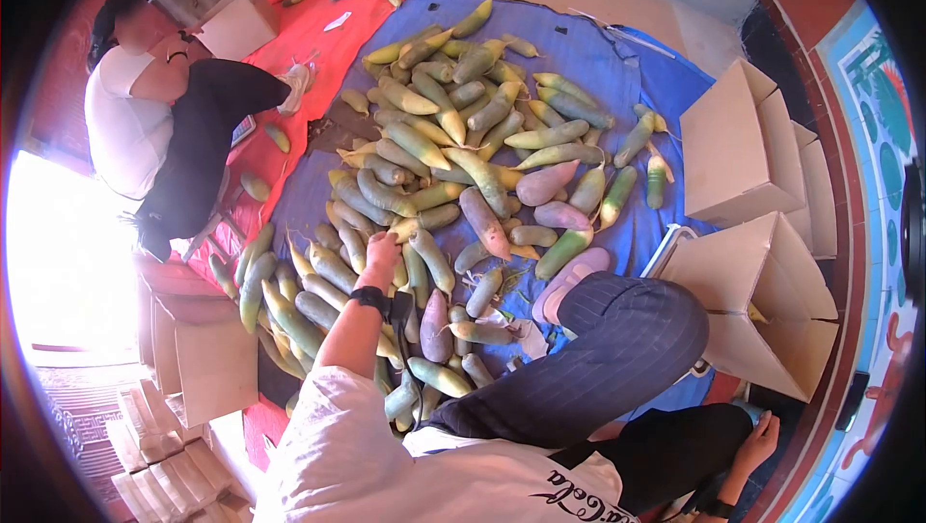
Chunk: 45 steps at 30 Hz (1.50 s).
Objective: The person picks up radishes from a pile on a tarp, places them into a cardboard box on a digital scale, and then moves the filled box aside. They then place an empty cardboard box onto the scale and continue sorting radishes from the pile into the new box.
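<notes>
My left hand (382,251), a black band at its wrist, reaches into a big heap of green radishes (415,142). Its fingers are closed at the yellowish tip of one green radish (431,218), partly hiding that end. Other green radishes lie close around the hand, and a purple radish (436,328) lies nearer to me. Far to the lower right, my right hand (759,442) is beside my dark-trousered knee. Its fingers are bent against a small bluish thing that I cannot make out.
A blue sheet (641,248) and a red sheet (333,45) lie under the radishes. Open cardboard boxes (738,151) stand at the right, another box (204,354) at the left. Flat cardboard pieces (169,465) are stacked lower left. A seated person (145,118) is at upper left.
</notes>
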{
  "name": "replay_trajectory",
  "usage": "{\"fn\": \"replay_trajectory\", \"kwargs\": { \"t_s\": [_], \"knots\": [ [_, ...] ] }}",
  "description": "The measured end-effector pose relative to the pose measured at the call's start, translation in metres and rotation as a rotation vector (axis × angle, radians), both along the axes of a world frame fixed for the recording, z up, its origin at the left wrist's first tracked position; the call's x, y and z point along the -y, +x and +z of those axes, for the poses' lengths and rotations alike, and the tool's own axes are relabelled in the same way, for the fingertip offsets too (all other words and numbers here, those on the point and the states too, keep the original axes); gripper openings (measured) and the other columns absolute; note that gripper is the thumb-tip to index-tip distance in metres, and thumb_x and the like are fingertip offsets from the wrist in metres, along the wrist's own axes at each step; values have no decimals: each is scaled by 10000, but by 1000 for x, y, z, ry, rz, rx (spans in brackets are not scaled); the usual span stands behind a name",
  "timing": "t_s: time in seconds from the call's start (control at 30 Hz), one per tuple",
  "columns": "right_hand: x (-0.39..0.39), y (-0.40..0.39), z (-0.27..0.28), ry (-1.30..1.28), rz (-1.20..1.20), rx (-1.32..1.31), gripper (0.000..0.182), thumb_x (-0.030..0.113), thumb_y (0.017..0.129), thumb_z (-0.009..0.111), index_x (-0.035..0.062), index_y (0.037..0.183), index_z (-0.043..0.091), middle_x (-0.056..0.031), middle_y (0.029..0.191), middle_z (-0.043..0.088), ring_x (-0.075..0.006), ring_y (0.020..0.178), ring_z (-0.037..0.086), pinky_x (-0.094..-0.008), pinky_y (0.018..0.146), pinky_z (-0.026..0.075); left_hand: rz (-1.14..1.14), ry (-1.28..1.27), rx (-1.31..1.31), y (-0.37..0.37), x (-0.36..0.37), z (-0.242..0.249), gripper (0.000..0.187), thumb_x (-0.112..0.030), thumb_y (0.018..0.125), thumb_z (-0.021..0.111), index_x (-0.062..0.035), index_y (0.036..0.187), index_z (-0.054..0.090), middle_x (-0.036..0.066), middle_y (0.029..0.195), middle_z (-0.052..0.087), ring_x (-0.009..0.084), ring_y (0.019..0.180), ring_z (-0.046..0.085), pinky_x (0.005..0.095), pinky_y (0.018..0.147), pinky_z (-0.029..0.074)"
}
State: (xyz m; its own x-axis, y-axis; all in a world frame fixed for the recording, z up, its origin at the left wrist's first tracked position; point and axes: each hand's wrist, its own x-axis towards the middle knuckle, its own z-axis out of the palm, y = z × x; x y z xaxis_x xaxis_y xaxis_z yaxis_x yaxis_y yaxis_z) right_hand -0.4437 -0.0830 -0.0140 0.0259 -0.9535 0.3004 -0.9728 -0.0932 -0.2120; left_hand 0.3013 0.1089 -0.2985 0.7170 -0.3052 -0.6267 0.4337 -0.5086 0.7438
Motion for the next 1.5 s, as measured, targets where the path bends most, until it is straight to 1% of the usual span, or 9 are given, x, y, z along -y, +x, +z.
{"fn": "replay_trajectory", "kwargs": {
  "t_s": [0.23, 0.33, 0.4, 0.47, 0.5, 0.6, 0.8, 0.93, 1.5],
  "knots": [
    [0, -11, -3, -34, -12, -68, 256, 182, 939, 497, -56, 855, 537, -233, 741, 533, -368, 646, 502, -395, 602, 421, 390, -35, -87, 42, 0, -45, 330, -174, 865, 521, -81, 1178, 474, 42, 883, 555, 178, 900, 524, 346, 735, 451],
    [1, -18, 0, -30, -30, -133, 272, 190, 942, 490, -58, 842, 533, -240, 750, 538, -378, 661, 518, -415, 611, 420, -407, -26, 310, 98, -39, -161, 199, -219, 913, 421, -118, 1066, 497, 34, 936, 572, 230, 862, 530, 427, 730, 435],
    [0, -25, 2, 48, -73, -193, 285, 198, 945, 484, -61, 836, 534, -245, 761, 545, -385, 671, 527, -425, 616, 420, 311, -228, -236, 50, 4, -40, 263, -194, 887, 491, -68, 1118, 482, 80, 982, 615, 277, 886, 569, 429, 779, 459],
    [0, -29, 2, 34, -58, -190, 319, 222, 949, 478, -69, 839, 548, -248, 784, 570, -393, 687, 539, -429, 622, 422, -799, 604, 605, 51, 7, -32, 332, -138, 844, 575, -15, 1137, 479, 110, 939, 641, 294, 850, 602, 390, 764, 478],
    [0, -25, 3, 36, -56, -191, 319, 222, 949, 478, -69, 839, 548, -248, 784, 570, -393, 687, 539, -429, 622, 422, -798, 605, 602, 53, 8, -40, 332, -138, 844, 575, -15, 1137, 479, 110, 939, 641, 294, 850, 602, 390, 764, 478],
    [-3, -24, 3, -1, -87, -199, 347, 241, 951, 470, -75, 837, 556, -248, 800, 589, -402, 708, 550, -439, 630, 422, 39, 47, 197, 59, 8, -79, 314, -117, 805, 640, 22, 1062, 527, 143, 878, 642, 252, 788, 618, 354, 722, 485],
    [-3, -36, 7, -148, -33, -325, 355, 252, 949, 474, -76, 840, 554, -264, 786, 583, -419, 722, 550, -464, 655, 420, 75, 69, 320, 83, -6, -140, 346, -131, 829, 629, 49, 1092, 493, 122, 901, 635, 174, 802, 606, 337, 725, 493],
    [2, -28, 16, 241, -258, -368, 402, 289, 939, 491, -93, 1013, 593, -284, 991, 600, -419, 901, 580, -419, 780, 470, 723, -320, -375, 62, 28, -56, 305, -223, 876, 615, 11, 1050, 524, 150, 986, 602, 252, 865, 583, 322, 690, 504],
    [5, -28, 0, 110, -114, -274, 285, 222, 938, 490, -36, 828, 538, -250, 779, 547, -399, 709, 543, -420, 621, 440, -1, -215, -690, -74, -70, 64, 255, -171, 895, 591, -19, 1067, 479, 105, 1031, 549, 262, 892, 590, 347, 761, 502]
  ]
}}
